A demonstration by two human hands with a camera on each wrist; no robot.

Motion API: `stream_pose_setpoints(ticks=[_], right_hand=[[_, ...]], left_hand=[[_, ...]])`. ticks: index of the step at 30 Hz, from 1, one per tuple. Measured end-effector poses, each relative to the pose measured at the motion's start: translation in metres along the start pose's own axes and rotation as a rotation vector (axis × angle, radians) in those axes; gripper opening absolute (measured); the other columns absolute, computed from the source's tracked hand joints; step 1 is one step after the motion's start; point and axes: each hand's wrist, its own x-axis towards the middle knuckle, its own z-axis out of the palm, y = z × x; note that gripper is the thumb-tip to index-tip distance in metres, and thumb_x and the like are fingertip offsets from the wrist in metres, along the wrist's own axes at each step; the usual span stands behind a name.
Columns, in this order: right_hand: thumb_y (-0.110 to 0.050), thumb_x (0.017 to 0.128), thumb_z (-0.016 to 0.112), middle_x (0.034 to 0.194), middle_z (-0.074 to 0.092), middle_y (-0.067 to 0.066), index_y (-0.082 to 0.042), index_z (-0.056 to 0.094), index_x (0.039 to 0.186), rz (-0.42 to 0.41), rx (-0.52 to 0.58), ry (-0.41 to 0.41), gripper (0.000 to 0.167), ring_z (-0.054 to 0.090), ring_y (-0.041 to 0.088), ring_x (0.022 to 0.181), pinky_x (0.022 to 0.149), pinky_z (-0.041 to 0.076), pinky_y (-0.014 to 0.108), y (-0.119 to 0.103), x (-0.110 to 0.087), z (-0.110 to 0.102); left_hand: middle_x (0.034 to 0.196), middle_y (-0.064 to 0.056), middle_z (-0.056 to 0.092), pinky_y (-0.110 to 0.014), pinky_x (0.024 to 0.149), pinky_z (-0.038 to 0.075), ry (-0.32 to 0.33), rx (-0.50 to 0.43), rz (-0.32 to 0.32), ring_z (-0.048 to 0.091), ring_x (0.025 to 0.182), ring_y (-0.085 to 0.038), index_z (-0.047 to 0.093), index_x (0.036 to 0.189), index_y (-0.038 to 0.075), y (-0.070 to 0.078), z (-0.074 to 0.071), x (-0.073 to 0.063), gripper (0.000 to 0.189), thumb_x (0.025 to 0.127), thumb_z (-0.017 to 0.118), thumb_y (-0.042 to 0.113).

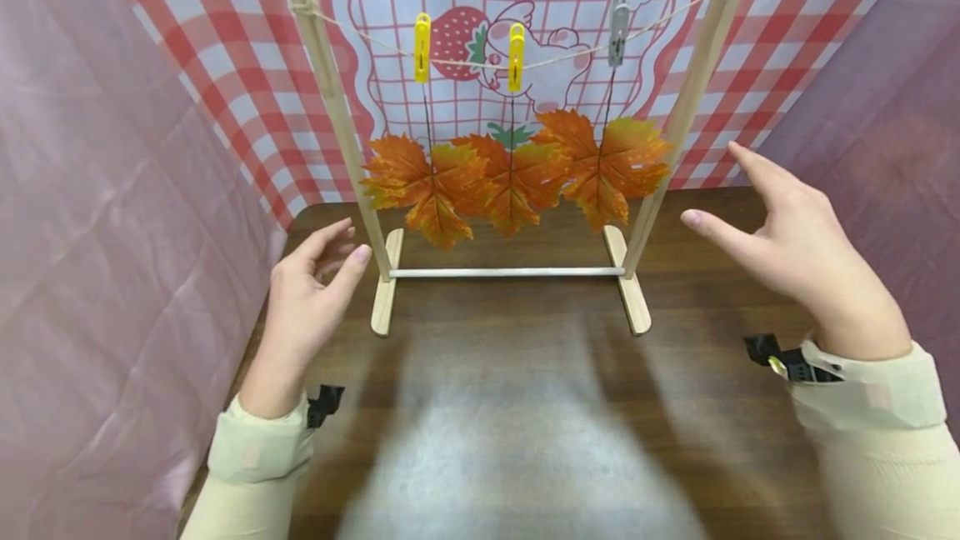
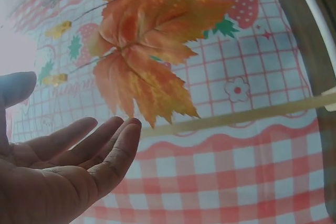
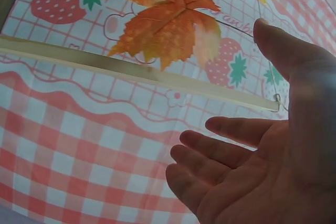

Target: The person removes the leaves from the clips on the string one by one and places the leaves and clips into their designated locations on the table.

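Three orange artificial maple leaves hang by their stems in a row: a left leaf (image 1: 435, 190), a middle leaf (image 1: 513, 186) and a right leaf (image 1: 600, 165). Two yellow clothespins (image 1: 422, 48) and one grey clothespin (image 1: 618, 32) fix them to a thin string (image 1: 558, 62). The string is tied between the two posts of a wooden stand (image 1: 337, 115). My left hand (image 1: 311, 298), fingers loosely bent and holding nothing, is beside the left post. On the other side, my right hand (image 1: 802, 248) hovers right of the right post with thumb and fingers spread apart, also holding nothing.
The stand's feet (image 1: 385, 298) rest on a brown wooden table (image 1: 480, 407), joined by a white rod (image 1: 506, 272). Behind hangs a red-and-white checked cloth (image 1: 225, 65) with strawberry prints. Pinkish fabric (image 1: 97, 232) borders the left and right sides.
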Motion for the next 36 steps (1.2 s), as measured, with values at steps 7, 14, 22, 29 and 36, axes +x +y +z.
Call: stream_pose_setpoints(ticks=[7, 14, 22, 29, 36], right_hand=[[-0.037, 0.09, 0.078, 0.152, 0.046, 0.019, -0.013, 0.04, 0.158, 0.021, 0.02, 0.037, 0.081, 0.051, 0.055, 0.123, 0.106, 0.033, 0.064, -0.008, 0.005, -0.008], [-0.029, 0.091, 0.079, 0.145, 0.055, 0.012, -0.015, 0.049, 0.153, -0.044, 0.037, 0.116, 0.071, 0.057, 0.047, 0.12, 0.108, 0.035, 0.024, -0.019, 0.009, -0.013], [-0.02, 0.091, 0.08, 0.136, 0.063, 0.01, -0.013, 0.059, 0.145, -0.11, 0.075, 0.182, 0.059, 0.058, 0.007, 0.122, 0.1, 0.037, 0.012, -0.033, 0.02, -0.018], [-0.013, 0.09, 0.08, 0.13, 0.067, 0.012, -0.01, 0.066, 0.138, -0.144, 0.113, 0.237, 0.05, 0.055, -0.01, 0.109, 0.098, 0.043, 0.017, -0.05, 0.031, -0.028], [-0.011, 0.089, 0.08, 0.126, 0.068, 0.01, -0.011, 0.069, 0.134, -0.155, 0.146, 0.253, 0.046, 0.059, -0.002, 0.109, 0.098, 0.045, 0.019, -0.067, 0.038, -0.037]], left_hand=[[0.119, -0.015, 0.068, -0.029, 0.091, 0.052, -0.016, -0.137, 0.017, 0.066, 0.104, -0.022, 0.066, 0.129, -0.004, 0.012, 0.013, 0.007, 0.036, 0.095, 0.073, 0.005], [0.119, -0.012, 0.069, -0.033, 0.091, 0.053, -0.054, -0.231, 0.033, 0.065, 0.105, -0.021, 0.067, 0.128, -0.005, 0.029, 0.033, 0.015, 0.037, 0.091, 0.075, -0.001], [0.116, -0.015, 0.07, -0.034, 0.088, 0.054, -0.107, -0.346, 0.082, 0.066, 0.104, -0.032, 0.067, 0.125, -0.007, 0.054, 0.058, 0.028, 0.036, 0.09, 0.074, -0.004], [0.111, -0.01, 0.072, -0.035, 0.087, 0.055, -0.166, -0.389, 0.09, 0.067, 0.1, -0.02, 0.069, 0.123, -0.004, 0.07, 0.08, 0.042, 0.031, 0.092, 0.074, 0.001], [0.109, -0.011, 0.073, -0.033, 0.087, 0.055, -0.212, -0.435, 0.102, 0.069, 0.1, -0.018, 0.069, 0.122, -0.006, 0.084, 0.105, 0.053, 0.03, 0.094, 0.072, 0.001]])
